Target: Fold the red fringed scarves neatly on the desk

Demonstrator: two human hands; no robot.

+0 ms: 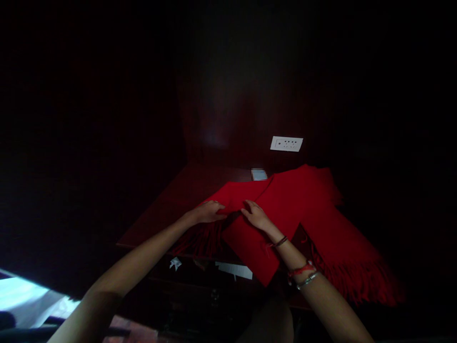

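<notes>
A red scarf (296, 195) with fringed ends lies spread and partly folded over a dark wooden surface. My left hand (209, 212) grips its near edge on the left side, above one fringe. Close by on the right, my right hand (257, 216) has the same edge between thumb and fingers. Between the two hands the edge runs nearly level. One plain flap of the scarf hangs down over the front of the surface, below my right hand. The other fringed end spreads out to the right, past my right forearm. Dim light hides the fingertips in part.
A white socket panel (286, 144) is set in the dark back panel. Behind the scarf lies a small pale item (259, 174). Beneath the surface's front edge are a white paper-like strip (233, 270) and a crumpled pale scrap (175, 263). Bright light enters at lower left.
</notes>
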